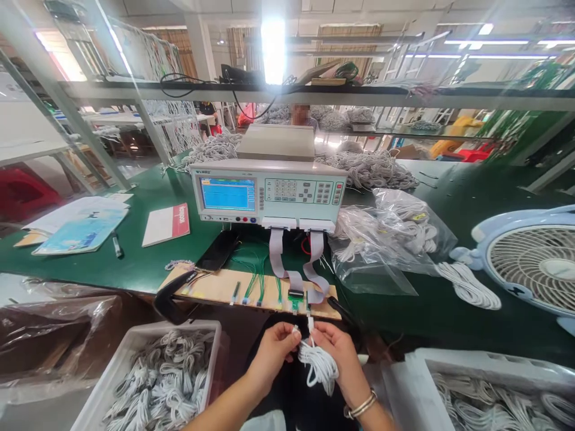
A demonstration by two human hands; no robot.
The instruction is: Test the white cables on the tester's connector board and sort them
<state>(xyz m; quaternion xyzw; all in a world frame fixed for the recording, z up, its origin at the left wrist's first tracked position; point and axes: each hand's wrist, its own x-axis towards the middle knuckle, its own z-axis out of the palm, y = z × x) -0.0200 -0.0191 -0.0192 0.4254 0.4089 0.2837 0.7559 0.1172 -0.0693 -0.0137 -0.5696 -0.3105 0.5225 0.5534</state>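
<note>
A bundled white cable [320, 365] hangs between my two hands at the front edge of the bench. My left hand [275, 347] pinches one of its end connectors, just below a small green circuit board [295, 299]. The other end's white plug [311, 324] is in the fingers of my right hand [339, 350], up against a socket on the wooden board [206, 287]; whether it is fully seated I cannot tell. Grey ribbon cables [277, 254] run from these sockets up to a tester [269, 194] with a lit blue screen.
White bins of coiled cables stand at lower left [211, 326] and lower right [471, 359]. A fan [530, 257], bagged cables [399, 233] and a loose coil [469, 286] are on the right. Papers [85, 224], a marker [117, 244] and a booklet [166, 225] lie left.
</note>
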